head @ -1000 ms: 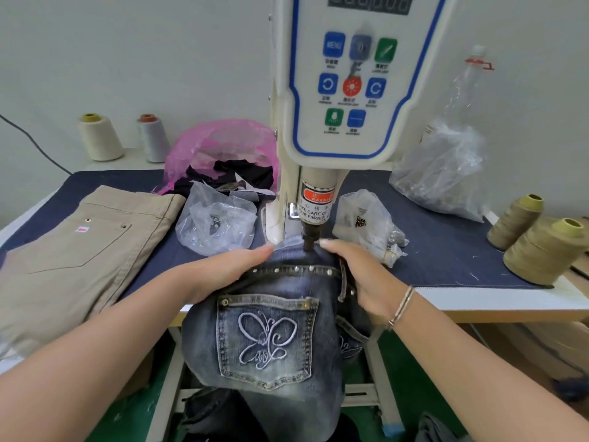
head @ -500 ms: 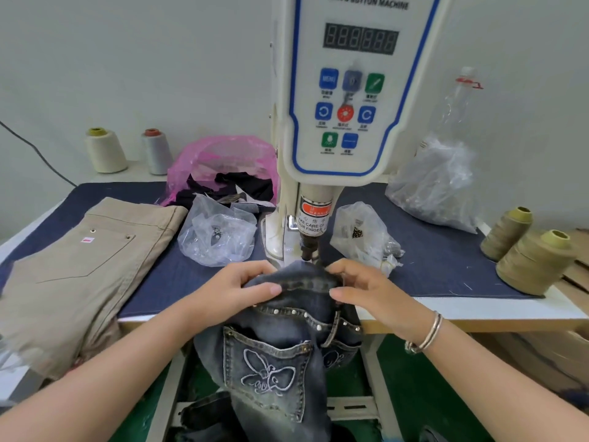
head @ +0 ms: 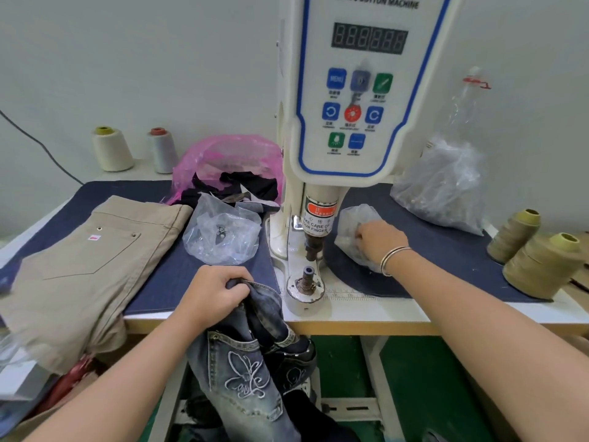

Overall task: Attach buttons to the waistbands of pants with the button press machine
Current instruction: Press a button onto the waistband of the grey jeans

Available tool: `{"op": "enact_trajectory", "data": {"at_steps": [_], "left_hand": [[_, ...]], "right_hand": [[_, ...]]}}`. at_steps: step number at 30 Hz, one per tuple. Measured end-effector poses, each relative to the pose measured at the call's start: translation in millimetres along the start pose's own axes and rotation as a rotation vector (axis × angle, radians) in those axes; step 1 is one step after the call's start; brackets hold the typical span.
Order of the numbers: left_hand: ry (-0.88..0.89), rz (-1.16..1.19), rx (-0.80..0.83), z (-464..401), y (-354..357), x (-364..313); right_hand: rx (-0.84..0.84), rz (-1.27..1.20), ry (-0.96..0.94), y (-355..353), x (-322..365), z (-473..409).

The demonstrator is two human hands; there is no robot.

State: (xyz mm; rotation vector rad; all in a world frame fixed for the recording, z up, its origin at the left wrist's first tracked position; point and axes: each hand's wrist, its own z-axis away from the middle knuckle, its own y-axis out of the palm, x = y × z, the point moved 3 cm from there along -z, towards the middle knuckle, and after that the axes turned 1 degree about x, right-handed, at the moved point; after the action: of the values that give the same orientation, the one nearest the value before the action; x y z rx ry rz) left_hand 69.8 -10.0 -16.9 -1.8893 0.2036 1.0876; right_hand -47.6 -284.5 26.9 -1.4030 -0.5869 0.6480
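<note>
Gripping jeans (head: 251, 355) waistband: left hand (head: 212, 295); right hand (head: 379, 239) in bag (head: 353, 224).

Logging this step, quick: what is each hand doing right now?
Left hand: grips the jeans waistband.
Right hand: fingers in the clear plastic bag; grasp cannot be told.

My button machine (head: 366, 90) head reads "SERVO BUTTON MACHINE" up top, blue key "MENU". Red sticker (head: 319, 209) on ram: "WARNING", below "TAKE CARE OF YOUR FINGER". Ruler (head: 347, 296) on desk edge: nos. 18, 19.
</note>
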Motion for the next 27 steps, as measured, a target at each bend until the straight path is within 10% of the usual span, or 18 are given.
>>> {"op": "enact_trajectory", "data": {"at_steps": [20, 27], "left_hand": [[-0.182, 0.212, -0.013, -9.1, -0.4, 10.8], [-0.191, 0.196, -0.028, -9.5, 0.3, 12.7]], "right_hand": [[-0.272, 0.028, -0.025, 15.3, -6.8, -3.2], [-0.513, -0.808, 0.038, 2.7, -7.7, 45.4]]}}
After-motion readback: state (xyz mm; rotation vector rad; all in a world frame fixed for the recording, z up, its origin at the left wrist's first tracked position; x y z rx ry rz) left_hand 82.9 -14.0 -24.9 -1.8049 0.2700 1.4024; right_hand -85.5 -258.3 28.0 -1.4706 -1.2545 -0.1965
